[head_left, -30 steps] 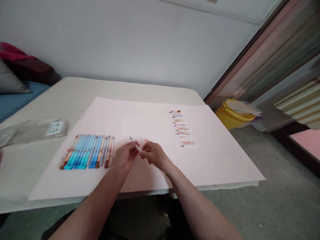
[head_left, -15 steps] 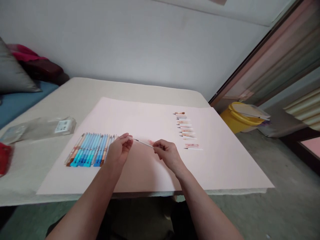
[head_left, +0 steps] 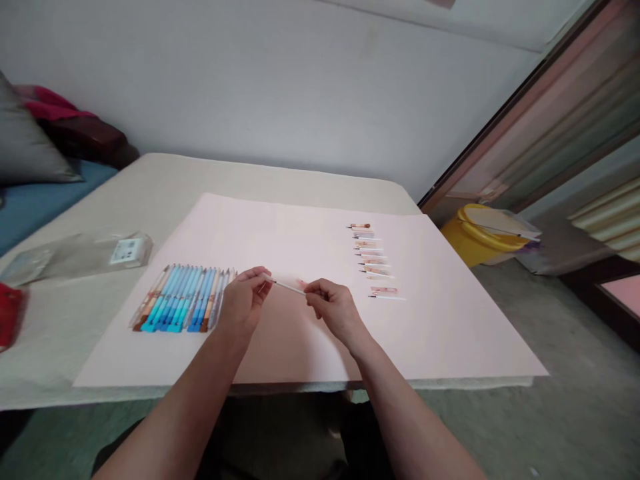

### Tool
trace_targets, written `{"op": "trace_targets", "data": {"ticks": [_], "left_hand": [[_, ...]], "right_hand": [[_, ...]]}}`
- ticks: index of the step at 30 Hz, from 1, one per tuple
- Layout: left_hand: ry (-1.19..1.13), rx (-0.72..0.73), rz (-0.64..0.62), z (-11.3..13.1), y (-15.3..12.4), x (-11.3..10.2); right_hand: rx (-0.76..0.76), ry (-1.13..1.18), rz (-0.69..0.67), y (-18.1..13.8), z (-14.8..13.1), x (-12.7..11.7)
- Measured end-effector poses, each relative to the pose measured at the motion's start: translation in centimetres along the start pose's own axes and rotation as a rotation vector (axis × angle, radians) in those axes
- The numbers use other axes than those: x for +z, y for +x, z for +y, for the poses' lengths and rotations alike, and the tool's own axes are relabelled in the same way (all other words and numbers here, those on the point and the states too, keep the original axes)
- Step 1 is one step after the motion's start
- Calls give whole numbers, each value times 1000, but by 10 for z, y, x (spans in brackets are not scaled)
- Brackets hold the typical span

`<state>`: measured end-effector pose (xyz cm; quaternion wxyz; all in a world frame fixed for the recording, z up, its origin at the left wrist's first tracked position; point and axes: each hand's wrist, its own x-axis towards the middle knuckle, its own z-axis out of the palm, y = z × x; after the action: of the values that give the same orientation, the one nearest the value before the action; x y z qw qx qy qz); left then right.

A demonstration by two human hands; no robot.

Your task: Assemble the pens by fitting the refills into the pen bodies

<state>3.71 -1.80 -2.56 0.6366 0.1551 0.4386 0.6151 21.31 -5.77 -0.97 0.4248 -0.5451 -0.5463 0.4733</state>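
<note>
Over the pink sheet (head_left: 280, 353), my right hand (head_left: 334, 305) pinches a thin white pen refill (head_left: 290, 287), its dark tip end pointing left. My left hand (head_left: 245, 293) is closed, thumb and fingertips around a small pale piece (head_left: 269, 278) that meets the refill's tip end; its kind is too small to make out. Just beyond the right fingers, a small pinkish part (head_left: 301, 283) lies on the sheet, partly hidden. Left of my left hand is a row of blue, brown and clear pens (head_left: 183, 300), side by side.
On the right of the sheet, several refills (head_left: 390, 298) lie beside small pinkish pen parts (head_left: 384, 290) in a column. A clear plastic bag (head_left: 90, 253) and a red item (head_left: 9, 317) are at the left. A yellow bin (head_left: 465, 233) stands on the floor at right.
My left hand has shifted slightly right, bringing the pale piece onto the refill's tip end. Less of the dark tip shows now. My right hand has barely moved.
</note>
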Motion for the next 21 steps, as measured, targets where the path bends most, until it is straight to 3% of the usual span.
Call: {"op": "trace_targets", "data": {"ticks": [9, 21], "left_hand": [[42, 102, 29, -3, -6, 5], [-40, 35, 45, -17, -27, 21]], "right_hand": [[-43, 44, 8, -2, 3, 7], [-18, 70, -20, 0, 8, 17]]}}
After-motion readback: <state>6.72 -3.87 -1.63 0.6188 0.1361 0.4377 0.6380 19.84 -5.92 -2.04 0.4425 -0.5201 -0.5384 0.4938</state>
